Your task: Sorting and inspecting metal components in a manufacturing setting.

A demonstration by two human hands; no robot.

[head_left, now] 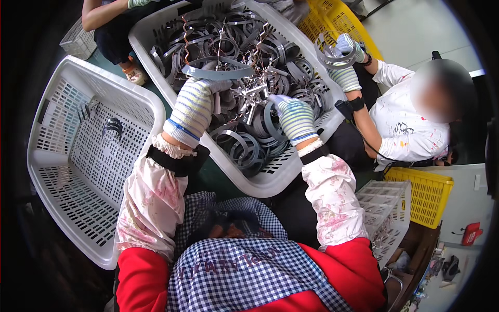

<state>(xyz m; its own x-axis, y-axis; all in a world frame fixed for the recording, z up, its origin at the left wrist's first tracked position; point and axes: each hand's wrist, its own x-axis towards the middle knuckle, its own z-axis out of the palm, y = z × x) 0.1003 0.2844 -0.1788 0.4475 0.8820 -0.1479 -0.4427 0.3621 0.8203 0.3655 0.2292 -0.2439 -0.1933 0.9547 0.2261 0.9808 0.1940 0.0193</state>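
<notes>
A white plastic basket (270, 179) in front of me holds a tangled heap of grey metal band rings (244, 148) and shiny clips. My left hand (196, 106), in a striped knit glove, grips a long curved metal band (218, 73) lifted above the heap. My right hand (292, 117), gloved the same way, is closed on a metal ring (269, 122) at the heap's middle, beside a cluster of shiny clips (254, 93).
A nearly bare white basket (52, 156) at my left holds a few rings (112, 130). A co-worker at right in a white shirt holds rings in gloved hands (340, 60). Yellow crates (426, 195) and another white basket (387, 208) stand at right.
</notes>
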